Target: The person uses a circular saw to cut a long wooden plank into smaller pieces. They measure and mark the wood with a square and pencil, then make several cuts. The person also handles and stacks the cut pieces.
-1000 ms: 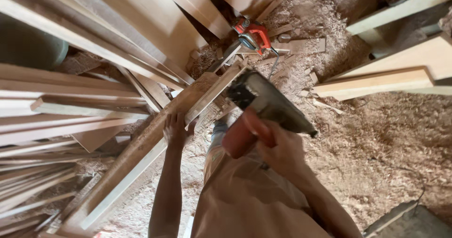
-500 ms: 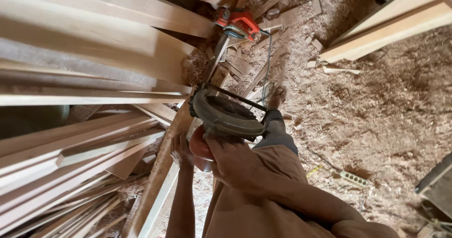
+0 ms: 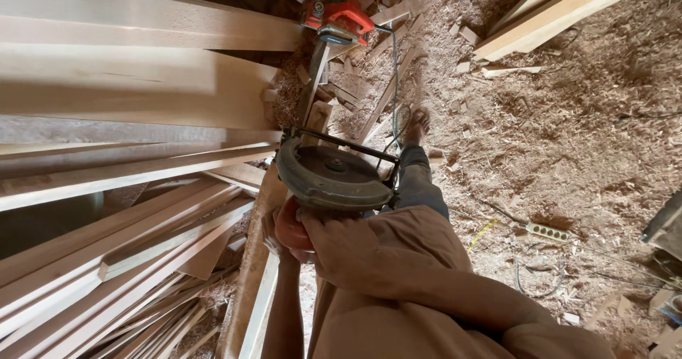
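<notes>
Circular saw (image 3: pixel 330 174): held over long plank (image 3: pixel 257 259), near red power tool (image 3: pixel 339 19). Right hand (image 3: pixel 334 227) fingers closed on its red handle; left hand (image 3: pixel 273 231) seemingly pressing the plank, grip unclear. Keep blade level, plank steadied.

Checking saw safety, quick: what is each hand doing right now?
Left hand: rests on the long wooden plank; grip cannot be told.
Right hand: closed on the red handle of the circular saw.
</notes>
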